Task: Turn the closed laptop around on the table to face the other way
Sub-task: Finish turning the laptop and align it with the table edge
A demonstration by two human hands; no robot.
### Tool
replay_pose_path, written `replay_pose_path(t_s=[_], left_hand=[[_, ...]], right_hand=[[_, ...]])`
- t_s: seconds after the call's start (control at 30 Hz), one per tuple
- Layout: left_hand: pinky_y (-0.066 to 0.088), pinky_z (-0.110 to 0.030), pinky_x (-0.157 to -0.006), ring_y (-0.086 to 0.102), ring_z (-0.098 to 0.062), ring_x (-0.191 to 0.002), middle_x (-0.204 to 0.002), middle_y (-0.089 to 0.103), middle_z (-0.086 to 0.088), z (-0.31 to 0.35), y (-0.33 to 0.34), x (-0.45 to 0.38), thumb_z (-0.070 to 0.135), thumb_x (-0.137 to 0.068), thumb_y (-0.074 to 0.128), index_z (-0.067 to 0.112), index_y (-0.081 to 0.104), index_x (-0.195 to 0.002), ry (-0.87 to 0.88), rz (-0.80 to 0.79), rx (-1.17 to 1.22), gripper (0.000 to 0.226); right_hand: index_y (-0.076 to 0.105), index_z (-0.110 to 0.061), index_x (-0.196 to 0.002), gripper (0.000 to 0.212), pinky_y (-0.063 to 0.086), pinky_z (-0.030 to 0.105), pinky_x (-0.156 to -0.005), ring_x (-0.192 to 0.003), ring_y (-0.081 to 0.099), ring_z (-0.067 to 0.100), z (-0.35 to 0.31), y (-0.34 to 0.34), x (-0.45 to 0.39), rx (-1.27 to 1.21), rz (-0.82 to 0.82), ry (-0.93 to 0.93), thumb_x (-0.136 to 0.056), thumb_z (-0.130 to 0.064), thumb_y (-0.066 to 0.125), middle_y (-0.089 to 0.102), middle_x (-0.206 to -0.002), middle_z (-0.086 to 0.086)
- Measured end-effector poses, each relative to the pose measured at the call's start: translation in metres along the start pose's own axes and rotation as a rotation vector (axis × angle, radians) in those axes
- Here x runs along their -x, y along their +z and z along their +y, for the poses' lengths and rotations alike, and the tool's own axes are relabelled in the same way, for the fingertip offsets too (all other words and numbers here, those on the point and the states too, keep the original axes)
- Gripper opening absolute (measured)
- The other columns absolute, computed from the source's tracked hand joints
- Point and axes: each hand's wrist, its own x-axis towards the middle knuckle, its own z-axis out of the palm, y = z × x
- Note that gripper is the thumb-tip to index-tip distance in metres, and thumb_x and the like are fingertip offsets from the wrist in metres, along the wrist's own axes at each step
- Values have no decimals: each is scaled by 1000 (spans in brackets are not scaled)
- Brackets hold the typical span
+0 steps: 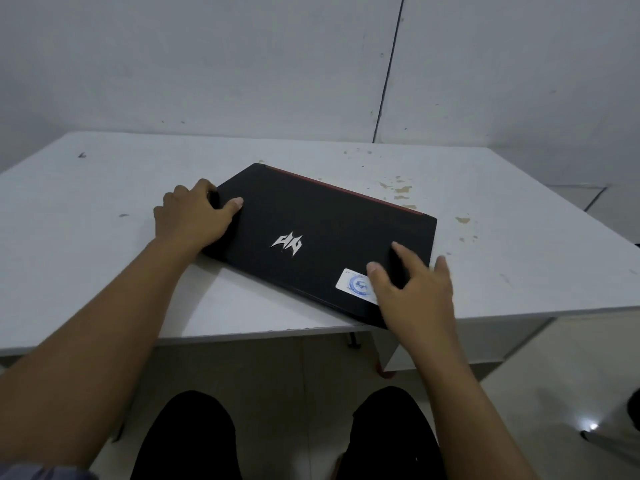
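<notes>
While it lies shut and flat on the white surface (pixel 104 188), the black laptop (pixel 322 216) sits skewed, its sides at an angle to the surface's front edge. Its near right corner juts out past that edge, just under the right hand (pixel 412 289). A thin red strip (pixel 346 190) runs along its far edge. On the lid there is a silver logo (pixel 287 243) near the middle and a white sticker (pixel 356 285) with a blue round mark near the right corner.

The left hand (pixel 194 216) grips the laptop's left end: the thumb lies on top of the lid and the fingers curl round the side, so it is closed on the laptop. The right hand is spread wide over the near right corner, thumb beside the sticker and partly covering it, fingers fanned across the lid and past its right side. Whether the fingertips press on the lid or hover just above it I cannot tell; the hand is a little blurred.

The surface is scuffed, with brownish chipped patches (pixel 401 190) just beyond the laptop's far right. Behind it stands a pale wall (pixel 207 64) with a dark vertical seam (pixel 389 67). Below the front edge the person's knees (pixel 187 434) in dark trousers show over a light floor (pixel 301 368).
</notes>
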Motion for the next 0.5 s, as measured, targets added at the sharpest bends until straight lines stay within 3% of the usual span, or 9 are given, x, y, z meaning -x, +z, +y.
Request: replay_pose_path(t_s=[0.1,0.27,0.5], left_hand=[[45,-47,-94,52,-36,-122,-124,60,-14,-1,-4,-19,72,-86,49,30,61,-129,57,-68,55,61],[39,-46,-99,46,-40,-124,-127,55,-20,8,3,-19,64,-96,40,32,58,-138,78,-30,-64,56],[44,-46,-97,52,-40,-121,-123,64,-17,1,-1,-11,69,-92,44,33,66,-134,62,8,10,60]], right_hand=[[32,-47,-155,71,30,57,-117,-155,7,28,1,11,27,43,11,-20,-90,-66,52,12,-168,7],[37,-45,-154,70,35,57,-115,-154,15,32,-2,17,24,80,85,-37,-89,-68,52,16,-166,7],[44,-43,-149,75,45,57,-107,-147,33,34,7,19,16,60,116,-91,-82,-76,51,29,-157,10]])
